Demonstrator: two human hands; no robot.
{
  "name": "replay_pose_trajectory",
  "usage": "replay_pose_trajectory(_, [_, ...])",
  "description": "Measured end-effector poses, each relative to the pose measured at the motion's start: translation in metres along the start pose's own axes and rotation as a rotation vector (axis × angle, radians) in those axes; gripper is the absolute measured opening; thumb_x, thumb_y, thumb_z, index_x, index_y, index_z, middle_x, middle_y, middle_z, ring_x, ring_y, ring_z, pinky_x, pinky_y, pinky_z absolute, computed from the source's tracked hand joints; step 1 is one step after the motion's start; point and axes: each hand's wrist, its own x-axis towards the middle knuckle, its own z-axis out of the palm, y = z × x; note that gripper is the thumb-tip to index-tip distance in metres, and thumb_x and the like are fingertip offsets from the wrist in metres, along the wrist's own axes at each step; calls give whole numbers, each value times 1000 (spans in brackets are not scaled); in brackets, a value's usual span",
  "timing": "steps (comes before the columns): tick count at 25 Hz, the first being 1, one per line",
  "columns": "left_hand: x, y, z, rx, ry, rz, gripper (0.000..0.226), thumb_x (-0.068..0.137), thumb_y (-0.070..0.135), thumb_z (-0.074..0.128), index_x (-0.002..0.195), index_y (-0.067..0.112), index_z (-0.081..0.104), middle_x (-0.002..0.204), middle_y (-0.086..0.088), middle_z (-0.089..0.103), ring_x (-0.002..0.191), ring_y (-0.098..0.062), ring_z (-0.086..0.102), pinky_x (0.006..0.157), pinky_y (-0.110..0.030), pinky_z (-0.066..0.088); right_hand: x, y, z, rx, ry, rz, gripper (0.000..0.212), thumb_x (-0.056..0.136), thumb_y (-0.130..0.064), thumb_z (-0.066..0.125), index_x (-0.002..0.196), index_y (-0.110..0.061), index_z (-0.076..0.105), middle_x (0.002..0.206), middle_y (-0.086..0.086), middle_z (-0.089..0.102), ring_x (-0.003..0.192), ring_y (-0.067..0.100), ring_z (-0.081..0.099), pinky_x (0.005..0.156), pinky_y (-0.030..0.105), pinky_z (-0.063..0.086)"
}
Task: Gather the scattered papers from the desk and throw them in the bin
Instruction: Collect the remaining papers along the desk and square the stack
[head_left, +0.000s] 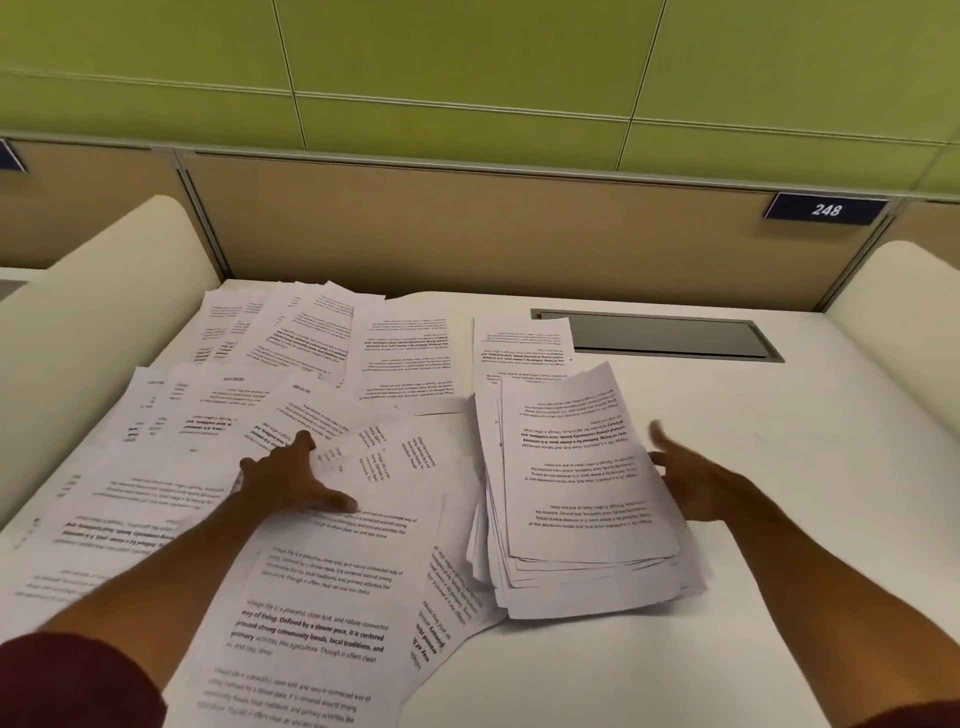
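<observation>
Presently I log loose papers (332, 571), light, limp, slippery, at nine o'clock under my spread left hand (291, 483); stack (582, 493) edge beside my open right hand (691, 478) offers hold.

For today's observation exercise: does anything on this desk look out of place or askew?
Yes. Loose papers lie fanned across the desk's left half, overlapping at odd angles. The stack at centre is ragged, its edges uneven.

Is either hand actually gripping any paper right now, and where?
Neither grips. The left hand lies flat on the scattered papers; the right hand is open at the gathered stack's right edge.
</observation>
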Motion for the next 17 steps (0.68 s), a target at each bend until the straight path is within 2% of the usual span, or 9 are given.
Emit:
replay_pose_trajectory(2, [2, -7, -9, -101, -79, 50, 117, 23, 77, 78, 120, 18, 47, 122, -3, 61, 104, -21, 59, 94, -39, 47, 2, -3, -9, 129, 21, 33, 85, 78, -82, 28, 118, -12, 56, 104, 18, 73, 88, 39, 71, 70, 56, 58])
replay_pose_trajectory(3, [-2, -7, -12, -113, -116, 95, 111, 26, 70, 83, 118, 18, 49, 121, -1, 60, 100, -19, 58, 90, -35, 50, 1, -3, -9, 156, 10, 44, 88, 77, -84, 24, 116, -12, 56, 101, 18, 74, 86, 40, 72, 68, 56, 58])
replay_pose_trajectory(5, [-12, -2, -14, -157, -158, 160, 93, 43, 45, 93, 120, 15, 50, 119, 0, 56, 99, -18, 55, 84, -28, 50, 1, -2, -6, 149, 23, 61, 88, 76, -85, 21, 116, -13, 54, 96, 17, 75, 81, 39, 73, 66, 56, 59])
replay_pose_trajectory(7, [-17, 2, -11, -309, -228, 162, 73, 50, 27, 94, 111, 13, 54, 112, -1, 61, 95, -20, 63, 80, -28, 55, 3, 1, -5, 113, 61, 53, 89, 77, -85, 22, 123, -14, 50, 98, 16, 75, 81, 37, 73, 70, 54, 58])
replay_pose_trajectory(10, [-21, 3, -5, -394, -379, 207, 69, 49, 22, 93, 109, 10, 62, 103, -6, 73, 86, -22, 72, 76, -38, 60, 8, 4, -5, 91, 99, 37, 95, 78, -84, 23, 137, -12, 44, 116, 15, 68, 94, 38, 69, 91, 56, 50])
replay_pose_trajectory(12, [-25, 9, -5, -339, -417, 220, 62, 57, 22, 90, 108, 11, 58, 98, -4, 71, 84, -20, 71, 73, -33, 61, 9, 5, -3, 77, 115, 40, 98, 79, -84, 25, 142, -12, 41, 126, 16, 63, 109, 40, 62, 102, 58, 43])
replay_pose_trajectory(14, [-30, 14, -13, -313, -425, 219, 47, 68, 18, 84, 105, 13, 55, 98, -4, 68, 80, -17, 70, 68, -28, 60, 5, 5, 1, 64, 120, 31, 95, 81, -82, 26, 143, -11, 39, 131, 16, 60, 116, 40, 58, 104, 57, 41])
replay_pose_trajectory(15, [-28, 11, -19, -341, -417, 214, 44, 70, 15, 82, 106, 13, 56, 101, -7, 68, 80, -18, 70, 68, -30, 61, 4, 5, 2, 68, 122, 25, 93, 82, -81, 26, 143, -11, 39, 131, 17, 59, 116, 40, 58, 103, 57, 42])
replay_pose_trajectory(17, [-27, -1, -37, -420, -383, 190, 58, 64, 19, 86, 113, 12, 57, 106, -12, 68, 82, -26, 72, 70, -40, 61, 1, 5, 5, 71, 128, 22, 92, 83, -79, 30, 143, -11, 38, 130, 17, 59, 111, 39, 60, 99, 56, 44])
